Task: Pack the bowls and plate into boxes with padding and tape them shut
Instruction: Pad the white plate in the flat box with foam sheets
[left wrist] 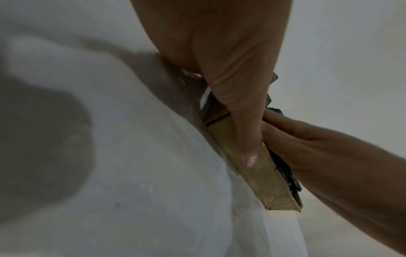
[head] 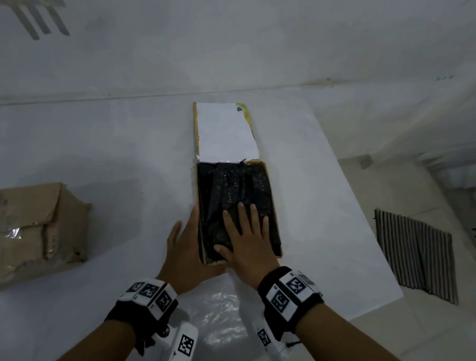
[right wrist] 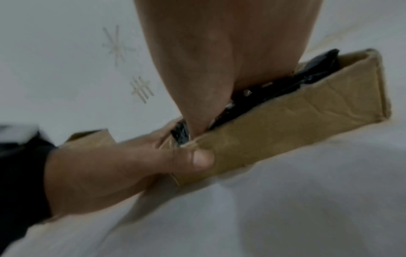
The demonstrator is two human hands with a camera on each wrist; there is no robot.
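Observation:
A shallow brown cardboard box (head: 275,215) lies on the white table, its white-lined lid (head: 225,130) folded open away from me. Crumpled black padding (head: 230,185) fills it. My right hand (head: 246,242) lies flat on the padding with fingers spread, pressing down. My left hand (head: 185,252) holds the box's near-left corner. Its thumb (left wrist: 241,130) lies on the near wall (left wrist: 270,182) and its fingers run along the left wall. The right wrist view shows the box (right wrist: 296,125), the padding (right wrist: 274,90), and the left hand (right wrist: 110,165) clasping the corner. No bowl or plate shows.
A battered, taped brown carton (head: 12,229) sits at the left. A clear plastic sheet (head: 218,320) lies near the front edge between my wrists. The table's right edge (head: 371,258) drops to a floor with a striped mat (head: 414,258). A wall stands close behind.

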